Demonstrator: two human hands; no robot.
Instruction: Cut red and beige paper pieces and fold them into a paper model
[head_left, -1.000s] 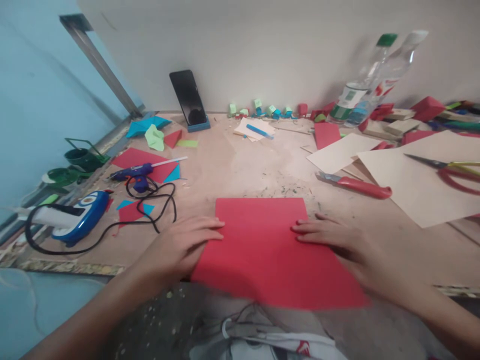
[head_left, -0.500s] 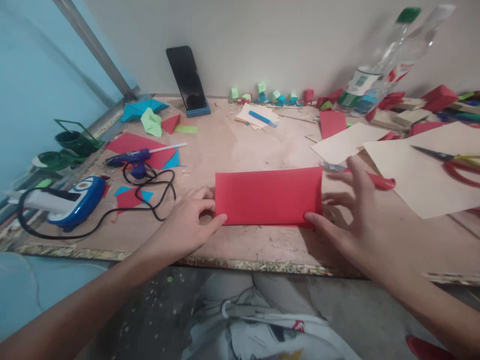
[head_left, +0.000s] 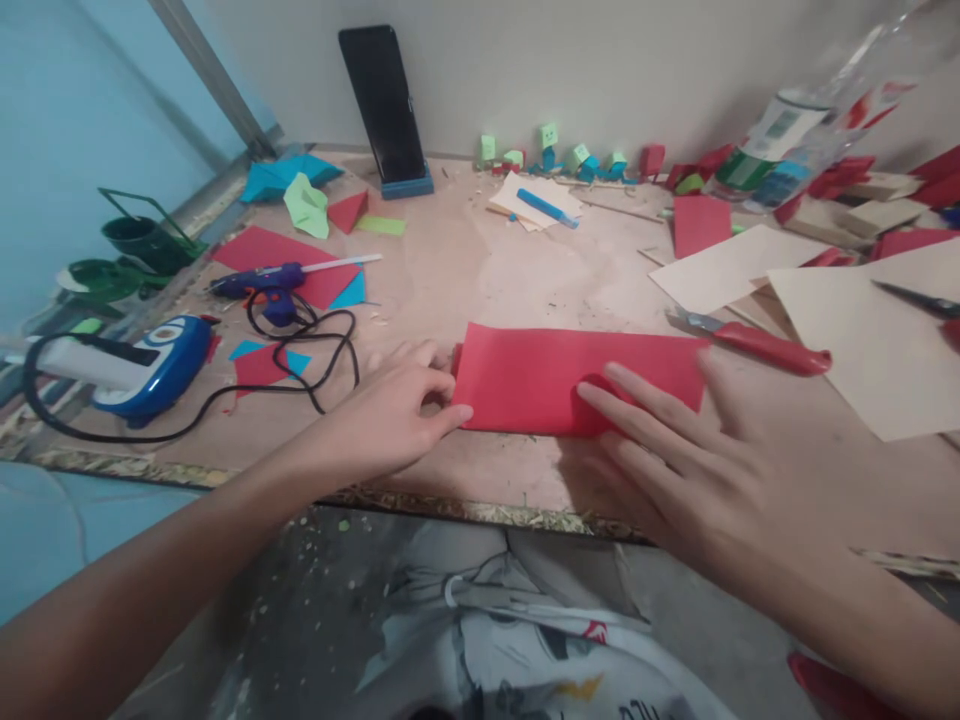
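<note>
The left hand (head_left: pixel 390 415) pinches the left end of the red sheet (head_left: pixel 555 375) with thumb and forefinger, its other fingers curled. The sheet lies on the worktop (head_left: pixel 480 270) between the two hands, a long strip with a doubled look: I judge the fold made and laid flat, with the crease along its near edge not yet pressed home. The right hand (head_left: pixel 697 450) lies flat and spread, fingers pointing left, fingertips on the sheet's near right part and the palm off its right end.

Counting from the left hand outward: well to its left, one blue-and-white tool (head_left: pixel 139 365) with a black cord, and beyond the hand one glue gun (head_left: pixel 262 285) lying on a second red sheet. Farther back there is one phone (head_left: pixel 382 100) propped upright. Behind the folded sheet is one blue pen (head_left: pixel 547 208) on a small paper stack, and along the wall a row of little folded pieces in green, blue and red, too small to count surely. Beyond the right hand lies one red-handled knife (head_left: pixel 757 343), just past it two large tan sheets (head_left: pixel 862 340), and far behind them two clear bottles (head_left: pixel 787 140).
</note>
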